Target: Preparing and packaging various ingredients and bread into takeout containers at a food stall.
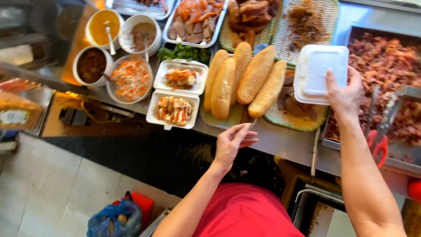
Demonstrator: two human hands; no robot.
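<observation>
Right hand [346,94] is gripping a closed white foam clamshell box [319,72], square with rounded corners and a raised panel on the lid. The box is tilting slightly, held above the green woven tray [298,122] and just beside the metal pan of chopped meat [386,66]. The thumb is lying across the lid's right edge; the other fingers are wrapping behind and under that edge, hidden from view. The box is projecting leftward from the hand, its bulk clear of the fingers.

Left hand [231,142] is hovering at the counter's front edge, below the row of four baguettes [241,81]. Its fingers are loosely curled, thumb and forefinger nearly meeting; cannot tell whether anything small is pinched between them.

An open foam box [175,94] with sauced filling is sitting left of the baguettes. Red-handled scissors [378,142] are lying in the meat pan.
</observation>
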